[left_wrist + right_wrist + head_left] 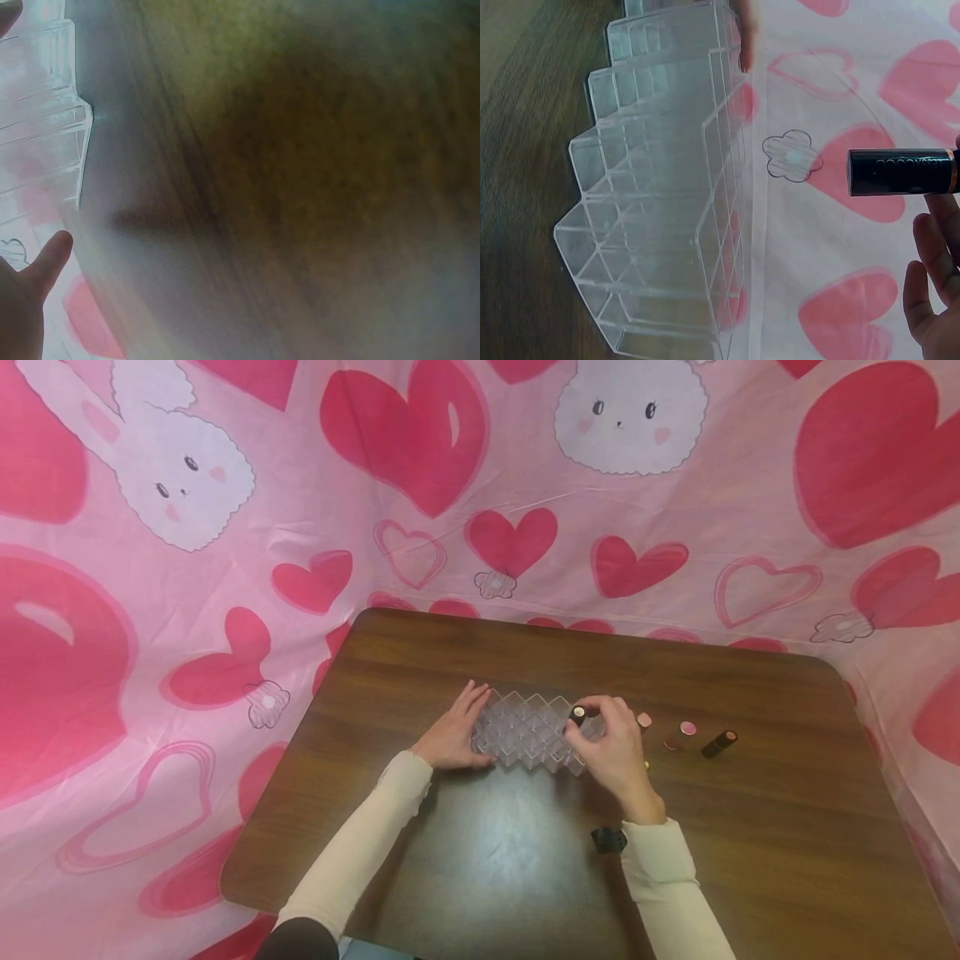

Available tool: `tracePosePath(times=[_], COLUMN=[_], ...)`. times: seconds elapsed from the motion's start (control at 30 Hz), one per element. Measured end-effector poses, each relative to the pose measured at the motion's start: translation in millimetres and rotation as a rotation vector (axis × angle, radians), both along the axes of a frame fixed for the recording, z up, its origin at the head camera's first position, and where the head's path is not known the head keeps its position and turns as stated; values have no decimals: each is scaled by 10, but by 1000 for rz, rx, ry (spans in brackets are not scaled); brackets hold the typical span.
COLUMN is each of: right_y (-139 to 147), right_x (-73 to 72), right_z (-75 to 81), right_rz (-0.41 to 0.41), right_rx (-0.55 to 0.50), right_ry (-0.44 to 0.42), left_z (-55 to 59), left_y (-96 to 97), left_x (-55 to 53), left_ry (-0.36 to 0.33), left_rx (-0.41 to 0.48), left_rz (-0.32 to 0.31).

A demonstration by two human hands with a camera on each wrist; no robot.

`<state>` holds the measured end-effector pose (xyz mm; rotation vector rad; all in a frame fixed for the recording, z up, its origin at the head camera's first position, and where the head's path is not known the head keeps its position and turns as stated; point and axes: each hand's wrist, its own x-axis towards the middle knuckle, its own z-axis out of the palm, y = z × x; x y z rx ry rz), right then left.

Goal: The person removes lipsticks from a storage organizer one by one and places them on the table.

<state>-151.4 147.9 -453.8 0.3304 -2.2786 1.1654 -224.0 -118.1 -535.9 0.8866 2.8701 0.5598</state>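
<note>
A clear acrylic organizer [525, 731] with zigzag edges and diamond-shaped compartments stands on the wooden table. At its left end my left hand [456, 731] rests with fingers and thumb spread along the side. My right hand [617, 747] pinches a black lipstick tube [900, 172] between thumb and fingers, over the organizer's right part. Raised lettering and a thin copper-coloured band show on the tube in the right wrist view, where it lies above the compartments' open side. In the left wrist view the thumb and a fingertip flank the organizer's clear wall [45, 127].
Right of the organizer stand a black lipstick [720, 743], a pink-topped tube [687, 728] and another pink-topped one [645, 721] partly behind my right hand. A small gold-coloured item [647, 766] peeks out beside that hand. Heart-printed cloth [517, 543] hangs behind the table [487, 843].
</note>
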Motion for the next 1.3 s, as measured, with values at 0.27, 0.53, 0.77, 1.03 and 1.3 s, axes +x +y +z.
tracePosePath(times=[0.27,0.53,0.77,1.03,1.3], right_y=[80,149,218,296,371], right_x=[1,14,54,80,99], right_z=[16,29,39,36,35], right_rz=[-22,-49,-70,-117,-141], right_rx=[-18,-7,-13,-6,-28], right_ry=[17,6,-60,-56,-66], left_z=[7,14,20,31,35], left_y=[4,6,9,6,5], left_x=[-1,9,12,19,16], left_ry=[4,-11,-7,-12,0], left_rx=[-9,-1,-6,2,-1], left_rz=[12,17,12,3,-5])
